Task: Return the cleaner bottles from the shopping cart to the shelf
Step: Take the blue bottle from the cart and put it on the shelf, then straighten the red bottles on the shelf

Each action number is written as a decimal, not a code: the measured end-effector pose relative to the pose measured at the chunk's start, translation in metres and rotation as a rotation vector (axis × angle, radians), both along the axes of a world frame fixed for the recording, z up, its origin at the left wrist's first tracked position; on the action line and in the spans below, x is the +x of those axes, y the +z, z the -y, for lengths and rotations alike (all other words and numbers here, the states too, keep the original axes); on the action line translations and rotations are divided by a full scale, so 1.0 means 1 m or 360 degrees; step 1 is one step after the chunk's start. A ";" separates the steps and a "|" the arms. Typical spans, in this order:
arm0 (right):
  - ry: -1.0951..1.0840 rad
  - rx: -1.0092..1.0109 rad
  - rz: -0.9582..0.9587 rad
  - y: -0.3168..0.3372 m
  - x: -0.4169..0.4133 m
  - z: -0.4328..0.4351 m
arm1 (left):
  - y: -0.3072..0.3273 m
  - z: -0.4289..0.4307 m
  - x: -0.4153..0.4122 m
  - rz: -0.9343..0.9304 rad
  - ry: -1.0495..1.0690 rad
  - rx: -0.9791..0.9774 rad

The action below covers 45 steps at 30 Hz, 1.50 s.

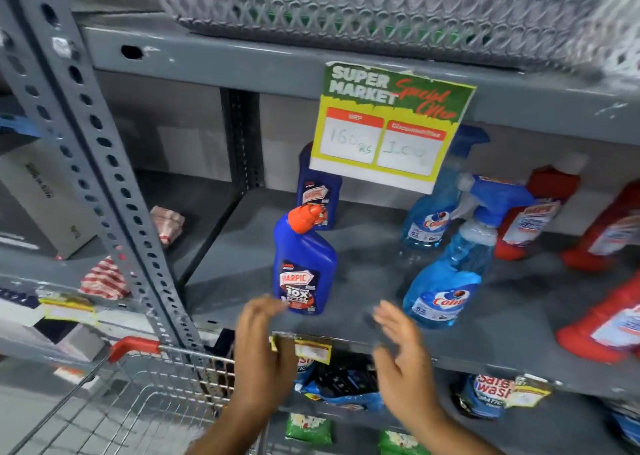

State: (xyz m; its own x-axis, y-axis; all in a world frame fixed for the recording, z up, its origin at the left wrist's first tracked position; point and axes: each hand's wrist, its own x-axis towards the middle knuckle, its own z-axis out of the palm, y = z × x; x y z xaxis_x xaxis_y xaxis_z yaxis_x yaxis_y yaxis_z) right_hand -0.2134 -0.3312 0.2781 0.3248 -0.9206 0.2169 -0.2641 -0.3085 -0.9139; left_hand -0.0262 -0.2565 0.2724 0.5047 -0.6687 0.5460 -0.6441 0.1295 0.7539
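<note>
The blue bottle (pixel 304 264) is standing upright on the shelf (pixel 363 319), just beyond the left hand (pixel 263 343), which is nearer; both it and the right hand (pixel 403 354) are hanging open, seemingly empty.

A grey slotted steel upright (pixel 104 177) rises at the left; behind it runs a pale grey back wall (pixel 173 132); right of it hangs a green-and-yellow offer sign (pixel 391 125); above the sign sits a mesh basket (pixel 346 0).

I see the offer sign (pixel 391 125) hiding the rear blue bottle's (pixel 318 194) top; the red bottles (pixel 602 323) run off the right edge, and motion blurs my hands.
</note>
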 end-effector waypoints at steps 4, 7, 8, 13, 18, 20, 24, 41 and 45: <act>-0.0777 -0.0032 0.0072 -0.001 -0.068 0.032 | 0.007 0.025 -0.078 -0.0145 -0.0656 0.0287; -0.0519 0.0258 -0.0164 0.006 -0.083 0.066 | 0.020 0.074 -0.122 -0.0443 -0.0852 0.0648; -0.0391 0.0282 -0.0173 0.007 -0.081 0.070 | 0.023 0.086 -0.131 -0.0501 -0.0895 0.0692; -0.0400 0.0329 -0.0289 -0.005 -0.073 0.067 | 0.013 0.103 -0.134 -0.0483 -0.0928 0.0609; -0.0343 0.0313 -0.0319 -0.002 -0.076 0.067 | 0.002 0.102 -0.134 -0.0549 -0.0821 0.0614; -0.0409 0.0306 -0.0233 -0.004 -0.091 0.060 | -0.004 0.096 -0.138 -0.0398 -0.0606 0.0441; -0.1258 -0.0034 0.0053 -0.005 -0.182 0.063 | -0.005 0.076 -0.179 -0.0032 -0.0625 0.0087; 0.0054 -0.0071 -0.0772 -0.017 -0.305 0.126 | -0.018 0.173 -0.338 -0.0650 -0.0748 0.0610; 0.0132 -0.0116 -0.0973 -0.015 -0.304 0.129 | -0.011 0.168 -0.340 -0.0614 -0.0631 0.0695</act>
